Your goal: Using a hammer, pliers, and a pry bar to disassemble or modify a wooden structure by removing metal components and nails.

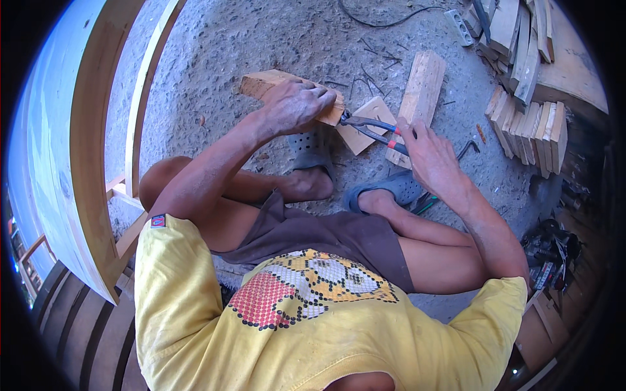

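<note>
My left hand (pixel 297 104) is closed over a short wooden block (pixel 261 82), holding it tilted above my left shoe. In my right hand (pixel 427 153) are end-cutting pincers (pixel 372 124) with red and black handles. Their jaws meet the right end of the block; whether they grip a nail there is too small to tell. Below the pincers a flat piece of wood (pixel 354 140) lies on the ground. Just beyond my right hand rests a longer wooden block (pixel 422 81), partly covered by the fingers.
Several loose nails (pixel 368 81) are scattered on the rough concrete floor (pixel 215 78). Stacked boards (pixel 531 133) stand at the right, near a power strip (pixel 460 27). A wooden frame (pixel 98 143) rises at the left. A hooked metal bar (pixel 468 148) lies beside my right forearm.
</note>
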### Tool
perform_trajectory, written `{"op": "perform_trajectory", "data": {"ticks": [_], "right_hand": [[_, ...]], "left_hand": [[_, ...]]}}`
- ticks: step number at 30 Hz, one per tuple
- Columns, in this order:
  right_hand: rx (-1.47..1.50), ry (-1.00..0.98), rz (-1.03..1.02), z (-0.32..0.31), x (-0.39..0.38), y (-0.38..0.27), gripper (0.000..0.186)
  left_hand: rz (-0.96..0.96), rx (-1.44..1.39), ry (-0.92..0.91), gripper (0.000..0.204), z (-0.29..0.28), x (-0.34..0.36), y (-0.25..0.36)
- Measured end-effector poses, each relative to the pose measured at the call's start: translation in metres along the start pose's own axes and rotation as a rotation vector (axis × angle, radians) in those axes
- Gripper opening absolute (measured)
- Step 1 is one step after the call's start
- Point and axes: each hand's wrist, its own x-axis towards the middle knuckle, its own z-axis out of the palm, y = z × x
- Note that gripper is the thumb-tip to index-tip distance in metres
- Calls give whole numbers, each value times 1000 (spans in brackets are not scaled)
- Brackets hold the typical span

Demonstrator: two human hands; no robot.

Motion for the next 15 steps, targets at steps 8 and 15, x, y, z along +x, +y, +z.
{"op": "perform_trajectory", "data": {"ticks": [8,15], "right_hand": [[131,61,-74,16,27,22,30],[147,92,-271,-8,77,23,34]], "left_hand": [[105,-85,152,54,6,-15,-14],[154,-208,195,61,-21,-47,-54]]}}
